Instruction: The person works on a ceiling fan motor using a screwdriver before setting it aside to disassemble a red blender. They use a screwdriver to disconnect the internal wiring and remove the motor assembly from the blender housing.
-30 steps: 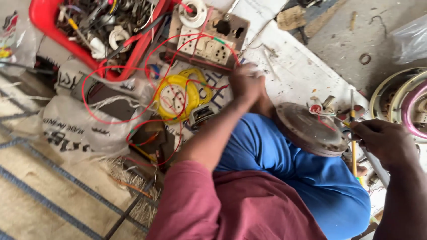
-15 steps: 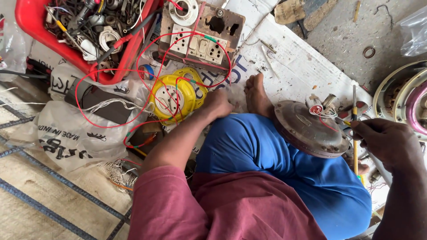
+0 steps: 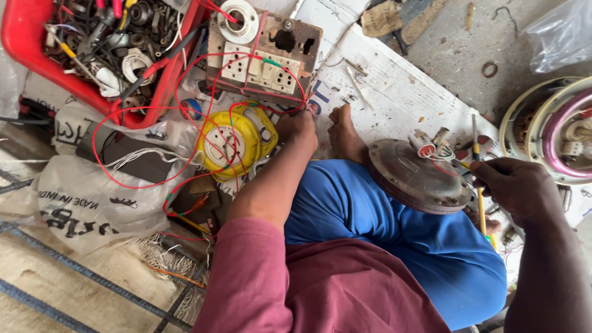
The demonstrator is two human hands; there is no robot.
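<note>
Left hand [image 3: 297, 126] reaches forward, resting just beside the yellow extension reel [image 3: 231, 139] and touching the red wires [image 3: 185, 92] near it; fingers curled, cannot tell if it pinches anything. Right hand [image 3: 515, 188] closed around a yellow-handled screwdriver [image 3: 478, 179], shaft upright, tip up near the capacitor [image 3: 424, 143]. Round metal fan motor cover [image 3: 416, 179] lies on the blue-trousered knee, just beside the right hand. Wooden switchboard [image 3: 265, 52] sits above the reel, red tray [image 3: 37, 55] of parts at upper left
</note>
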